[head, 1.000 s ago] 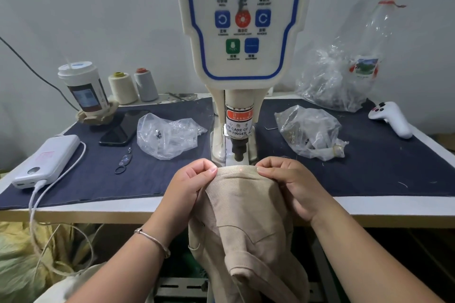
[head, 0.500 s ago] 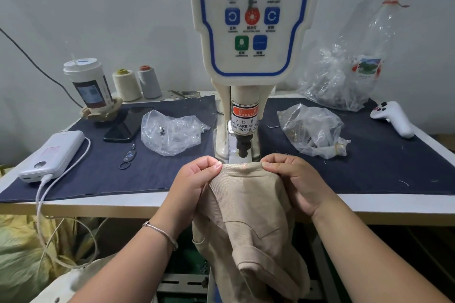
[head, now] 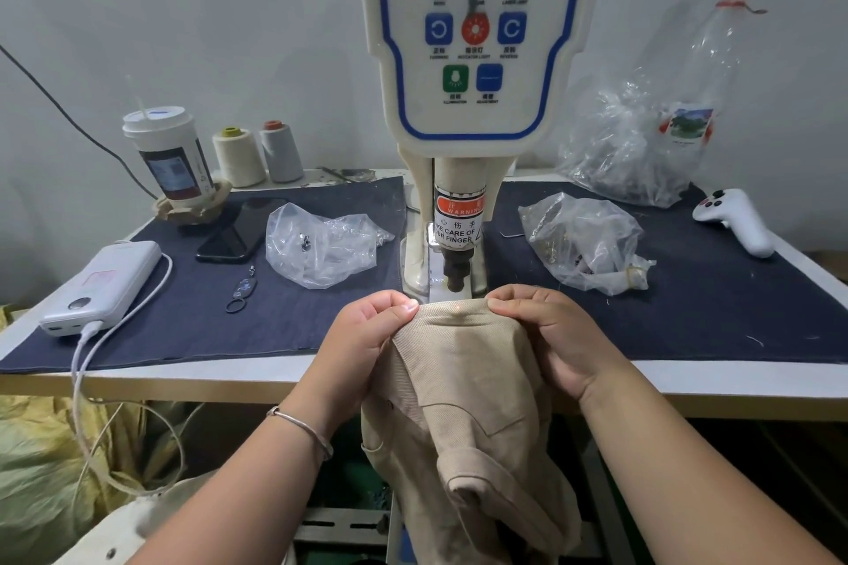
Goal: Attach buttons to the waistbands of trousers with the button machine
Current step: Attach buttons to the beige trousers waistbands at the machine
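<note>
Lying stretched beneath the punch of the button machine point(head: 463, 115): beige trousers point(head: 463, 390), waistband edge uppermost at the near edge of the table point(head: 229, 374), a small red light spot on the cloth just under the punch, the rest of the garment hanging below the table edge; left hand point(head: 367, 335), fingers curled, thumb and fingers pinching the waistband at its left corner, a thin bracelet point(head: 303, 429) on the wrist; right hand point(head: 546, 335), fingers curled, pinching the waistband at its right corner; both hands just beside the punch, one on either side. Machine column: white with a blue-outlined panel of coloured buttons, and a red-and-white finger warning label above the punch. Table covering: dark blue cloth point(head: 688, 312). Left of the machine: clear plastic bag point(head: 321, 248), dark phone point(head: 234, 234), small key ring point(head: 241, 296), white power bank point(head: 101, 282) with cable, lidded paper cup point(head: 167, 156), two thread cones point(head: 257, 154). Right of the machine: clear bag of small parts point(head: 583, 243), larger crumpled bag point(head: 628, 147) against the wall, empty plastic bottle point(head: 716, 60), white handheld controller point(head: 734, 220).
</note>
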`<state>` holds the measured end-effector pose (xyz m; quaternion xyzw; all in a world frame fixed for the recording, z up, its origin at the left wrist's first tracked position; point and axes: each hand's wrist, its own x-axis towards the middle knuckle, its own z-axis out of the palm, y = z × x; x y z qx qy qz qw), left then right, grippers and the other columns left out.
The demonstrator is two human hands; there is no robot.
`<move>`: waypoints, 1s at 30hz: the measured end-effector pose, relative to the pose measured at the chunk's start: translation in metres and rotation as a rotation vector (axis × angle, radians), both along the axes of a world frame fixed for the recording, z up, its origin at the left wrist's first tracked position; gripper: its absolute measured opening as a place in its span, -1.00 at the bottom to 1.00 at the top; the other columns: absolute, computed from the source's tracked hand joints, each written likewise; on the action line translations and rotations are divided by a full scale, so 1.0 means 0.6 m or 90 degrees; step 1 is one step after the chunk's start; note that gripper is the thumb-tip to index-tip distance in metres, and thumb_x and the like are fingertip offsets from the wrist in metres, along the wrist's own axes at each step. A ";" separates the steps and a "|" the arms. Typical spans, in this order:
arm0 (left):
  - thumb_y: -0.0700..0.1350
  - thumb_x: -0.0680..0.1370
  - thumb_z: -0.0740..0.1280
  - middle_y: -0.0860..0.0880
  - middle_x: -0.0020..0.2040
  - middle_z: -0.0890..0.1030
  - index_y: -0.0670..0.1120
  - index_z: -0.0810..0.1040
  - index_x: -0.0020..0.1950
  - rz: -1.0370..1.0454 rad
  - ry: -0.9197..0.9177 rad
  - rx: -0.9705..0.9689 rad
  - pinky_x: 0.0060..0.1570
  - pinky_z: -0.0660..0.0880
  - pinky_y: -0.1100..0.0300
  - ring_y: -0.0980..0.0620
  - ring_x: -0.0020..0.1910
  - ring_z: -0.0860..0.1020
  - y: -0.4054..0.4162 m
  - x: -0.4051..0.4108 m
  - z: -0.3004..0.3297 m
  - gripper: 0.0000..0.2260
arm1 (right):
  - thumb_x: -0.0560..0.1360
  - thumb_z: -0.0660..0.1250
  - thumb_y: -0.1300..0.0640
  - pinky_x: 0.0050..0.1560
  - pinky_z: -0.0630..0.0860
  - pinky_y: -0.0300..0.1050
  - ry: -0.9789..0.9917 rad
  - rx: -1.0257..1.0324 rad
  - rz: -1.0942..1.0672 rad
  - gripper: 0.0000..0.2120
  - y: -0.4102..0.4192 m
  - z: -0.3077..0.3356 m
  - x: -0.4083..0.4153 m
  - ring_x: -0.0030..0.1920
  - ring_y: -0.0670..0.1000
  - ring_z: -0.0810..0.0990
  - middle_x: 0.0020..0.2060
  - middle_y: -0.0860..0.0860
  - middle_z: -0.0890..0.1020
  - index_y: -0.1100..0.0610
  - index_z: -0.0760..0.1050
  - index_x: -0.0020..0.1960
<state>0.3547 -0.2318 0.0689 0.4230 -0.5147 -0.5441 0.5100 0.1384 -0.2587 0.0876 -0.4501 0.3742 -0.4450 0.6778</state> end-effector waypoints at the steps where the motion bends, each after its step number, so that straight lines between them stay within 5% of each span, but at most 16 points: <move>1: 0.01 0.47 0.37 0.01 -0.33 0.50 -0.05 0.56 -0.26 0.005 -0.007 0.003 -0.31 0.39 0.31 0.11 -0.34 0.43 0.000 0.000 0.000 -0.83 | 0.26 0.43 0.18 -0.28 0.52 -0.31 0.004 -0.002 -0.008 -0.95 0.000 0.000 0.001 -0.33 -0.10 0.58 -0.36 0.03 0.63 0.12 0.66 -0.29; 14: 0.00 0.51 0.36 -0.18 -0.16 0.55 -0.22 0.60 -0.06 -0.017 0.039 0.024 -0.14 0.44 0.18 -0.02 -0.18 0.50 -0.004 0.002 0.001 -0.73 | 0.31 0.46 0.17 -0.19 0.54 -0.26 -0.004 -0.014 -0.002 -0.95 0.004 -0.003 -0.008 -0.26 -0.07 0.60 -0.31 0.03 0.65 0.11 0.67 -0.23; 19: -0.02 0.45 0.34 0.00 -0.35 0.47 -0.07 0.55 -0.29 0.027 -0.022 0.015 -0.28 0.35 0.27 0.11 -0.33 0.40 -0.005 -0.004 0.004 -0.83 | 0.39 0.38 0.28 -0.18 0.53 -0.28 0.027 -0.028 -0.037 -0.87 0.006 -0.001 -0.002 -0.27 -0.08 0.59 -0.32 0.05 0.64 0.13 0.67 -0.27; 30: 0.07 0.36 0.39 0.02 -0.35 0.43 -0.09 0.55 -0.25 0.044 -0.046 -0.004 -0.33 0.35 0.35 0.13 -0.34 0.37 -0.003 -0.005 0.002 -0.78 | 0.28 0.40 0.19 -0.18 0.49 -0.20 0.015 -0.019 -0.018 -0.88 0.012 -0.002 -0.006 -0.28 -0.02 0.54 -0.32 0.11 0.60 0.22 0.62 -0.22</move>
